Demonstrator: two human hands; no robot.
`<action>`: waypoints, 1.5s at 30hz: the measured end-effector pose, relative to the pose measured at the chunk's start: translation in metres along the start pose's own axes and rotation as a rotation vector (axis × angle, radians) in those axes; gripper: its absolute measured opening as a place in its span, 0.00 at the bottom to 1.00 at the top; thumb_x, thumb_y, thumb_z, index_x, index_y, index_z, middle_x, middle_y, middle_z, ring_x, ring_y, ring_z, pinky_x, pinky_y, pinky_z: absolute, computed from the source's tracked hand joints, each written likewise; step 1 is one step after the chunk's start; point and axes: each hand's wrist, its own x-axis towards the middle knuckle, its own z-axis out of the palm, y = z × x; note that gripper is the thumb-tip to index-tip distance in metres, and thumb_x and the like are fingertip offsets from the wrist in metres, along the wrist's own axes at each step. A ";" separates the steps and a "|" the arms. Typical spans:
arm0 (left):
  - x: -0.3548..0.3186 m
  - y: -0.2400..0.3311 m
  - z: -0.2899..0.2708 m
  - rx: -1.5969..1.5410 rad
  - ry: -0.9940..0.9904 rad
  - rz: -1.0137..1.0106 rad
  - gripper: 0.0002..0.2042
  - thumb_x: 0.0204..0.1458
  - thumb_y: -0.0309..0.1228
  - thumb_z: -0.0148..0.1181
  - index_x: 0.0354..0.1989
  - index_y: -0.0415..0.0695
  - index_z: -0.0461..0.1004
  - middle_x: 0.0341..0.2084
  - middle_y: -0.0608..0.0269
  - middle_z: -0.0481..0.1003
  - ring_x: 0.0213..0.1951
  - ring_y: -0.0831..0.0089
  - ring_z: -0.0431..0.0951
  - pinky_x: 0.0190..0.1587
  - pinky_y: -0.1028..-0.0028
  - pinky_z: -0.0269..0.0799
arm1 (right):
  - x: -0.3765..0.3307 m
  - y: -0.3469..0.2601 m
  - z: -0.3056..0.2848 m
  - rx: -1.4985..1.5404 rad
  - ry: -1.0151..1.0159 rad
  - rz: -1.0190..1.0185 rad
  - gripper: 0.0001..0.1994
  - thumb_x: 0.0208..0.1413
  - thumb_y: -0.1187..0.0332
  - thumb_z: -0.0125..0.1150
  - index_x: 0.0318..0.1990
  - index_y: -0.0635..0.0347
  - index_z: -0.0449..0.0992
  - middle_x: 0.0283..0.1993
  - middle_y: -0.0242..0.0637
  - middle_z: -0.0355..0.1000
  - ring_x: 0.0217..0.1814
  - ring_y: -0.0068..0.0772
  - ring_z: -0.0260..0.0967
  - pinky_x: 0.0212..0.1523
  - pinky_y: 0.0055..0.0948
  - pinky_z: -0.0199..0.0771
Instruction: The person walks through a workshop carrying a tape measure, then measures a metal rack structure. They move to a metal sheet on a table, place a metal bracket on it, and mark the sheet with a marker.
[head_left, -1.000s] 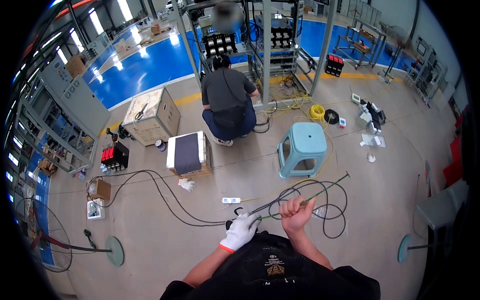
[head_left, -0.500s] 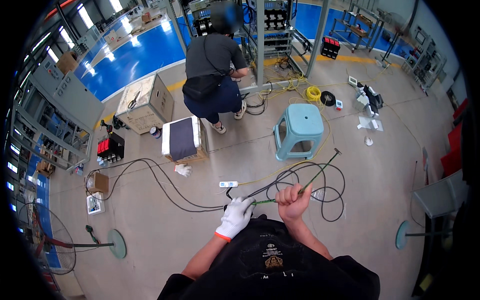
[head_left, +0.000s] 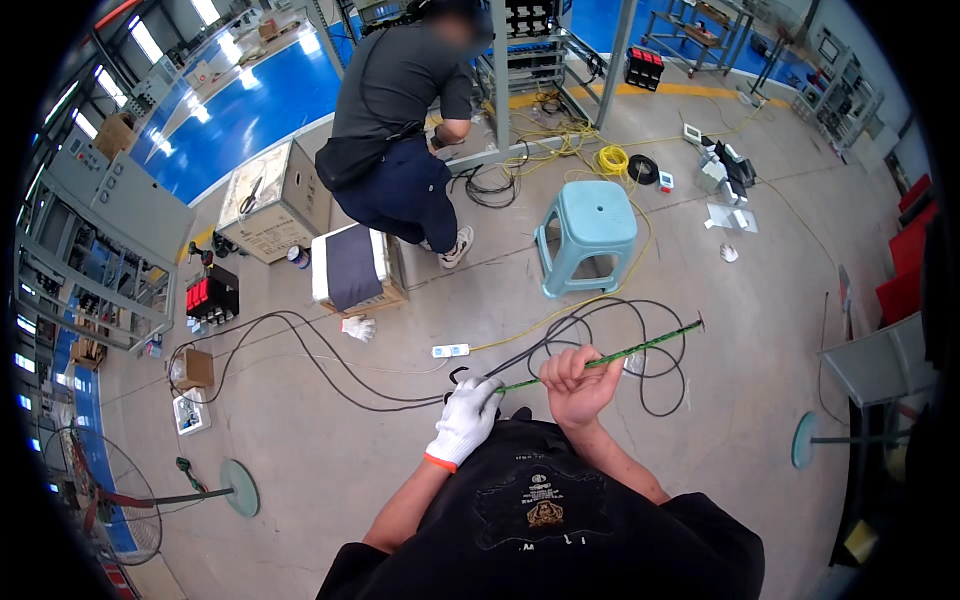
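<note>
I hold the green cable [head_left: 610,355] in my fisted right hand [head_left: 578,385], gloved left hand [head_left: 466,415] pinching its near-left end, its length running far-right.

1. One light-blue plastic stool [head_left: 590,235].
2. One white power strip [head_left: 450,350].
3. One green-sleeved cable [head_left: 610,356], held by two hands.
4. One loose white glove [head_left: 357,327] on the floor.
5. One crouching co-worker [head_left: 405,130].

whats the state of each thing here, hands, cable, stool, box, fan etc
left hand: gloved, closed on the green cable
right hand: bare, fist shut around the green cable
green cable: held off the floor, nearly straight
black cables: loose on the floor, looped
stool: upright, nothing on it
white glove: lying on the floor, unworn
floor fan: upright; running or not, cannot tell
</note>
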 end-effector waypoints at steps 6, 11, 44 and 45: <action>-0.001 0.001 0.000 -0.002 -0.005 0.014 0.09 0.57 0.29 0.58 0.43 0.43 0.78 0.38 0.51 0.77 0.42 0.50 0.75 0.44 0.58 0.72 | 0.001 0.002 -0.007 -0.005 -0.044 0.002 0.35 0.66 0.34 0.23 0.19 0.54 0.55 0.13 0.26 0.46 0.14 0.24 0.38 0.19 0.29 0.44; 0.000 0.005 -0.001 0.036 -0.015 0.011 0.08 0.56 0.29 0.59 0.43 0.43 0.78 0.38 0.52 0.77 0.42 0.51 0.75 0.44 0.58 0.72 | 0.002 -0.001 -0.007 -0.029 -0.040 0.019 0.35 0.66 0.34 0.24 0.18 0.53 0.53 0.12 0.26 0.44 0.14 0.24 0.36 0.19 0.29 0.41; 0.079 -0.190 -0.176 -0.148 0.111 0.106 0.10 0.54 0.25 0.59 0.45 0.40 0.77 0.41 0.48 0.76 0.44 0.48 0.74 0.45 0.59 0.72 | 0.083 0.219 0.141 -0.112 -0.122 -0.064 0.34 0.64 0.32 0.30 0.22 0.54 0.57 0.15 0.27 0.50 0.16 0.24 0.45 0.23 0.29 0.50; 0.082 -0.197 -0.188 -0.142 0.104 0.094 0.10 0.54 0.24 0.58 0.45 0.39 0.77 0.41 0.48 0.76 0.43 0.49 0.75 0.45 0.60 0.72 | 0.085 0.230 0.147 -0.114 -0.133 -0.056 0.34 0.64 0.32 0.30 0.22 0.55 0.57 0.15 0.27 0.50 0.16 0.24 0.45 0.23 0.29 0.50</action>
